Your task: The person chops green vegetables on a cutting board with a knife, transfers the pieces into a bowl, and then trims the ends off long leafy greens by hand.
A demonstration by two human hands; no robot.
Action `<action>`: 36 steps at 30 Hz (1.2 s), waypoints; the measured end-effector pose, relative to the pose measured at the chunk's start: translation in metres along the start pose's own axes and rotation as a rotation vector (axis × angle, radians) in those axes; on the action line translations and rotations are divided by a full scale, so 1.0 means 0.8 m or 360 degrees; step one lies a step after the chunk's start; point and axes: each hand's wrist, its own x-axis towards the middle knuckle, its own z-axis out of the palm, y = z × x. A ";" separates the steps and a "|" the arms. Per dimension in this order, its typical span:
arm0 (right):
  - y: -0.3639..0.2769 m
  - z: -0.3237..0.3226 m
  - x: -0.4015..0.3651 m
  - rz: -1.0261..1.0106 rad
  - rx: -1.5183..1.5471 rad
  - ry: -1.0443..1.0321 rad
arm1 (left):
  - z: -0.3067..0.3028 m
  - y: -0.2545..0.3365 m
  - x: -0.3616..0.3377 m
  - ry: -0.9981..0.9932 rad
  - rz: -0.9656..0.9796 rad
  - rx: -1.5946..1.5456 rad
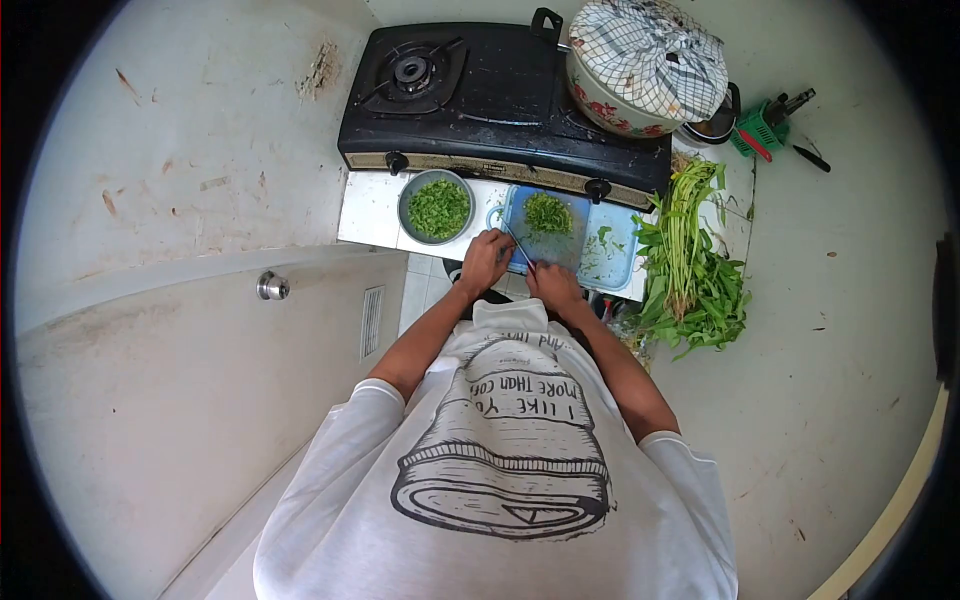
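My right hand [554, 286] is closed around the handle of a knife [519, 246] at the near edge of a blue cutting board [575, 250]. The blade points up and to the left across the board. My left hand [486, 259] is at the board's near left corner, its fingers bunched beside the blade; whether they touch it or hold something is hidden. A small heap of chopped greens [548, 213] lies on the board beyond the knife. Left of the board stands a grey bowl [404, 222] full of chopped greens.
A black gas stove [500, 90] stands behind the board, carrying a cloth-covered pot [610, 112]. Whole leafy greens [690, 250] hang over the counter's right side. A green basket [765, 130] with utensils is at the back right. A light blue tray [622, 258] holds leaf scraps.
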 end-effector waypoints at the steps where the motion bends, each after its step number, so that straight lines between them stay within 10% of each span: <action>1: 0.003 0.001 0.001 -0.0017 -0.0019 -0.0005 | 0.002 -0.004 0.000 0.0035 0.0042 -0.0015; 36: 0.013 -0.011 -0.011 0.0122 0.0044 0.0009 | 0.006 0.007 0.027 -0.0014 -0.0085 -0.0277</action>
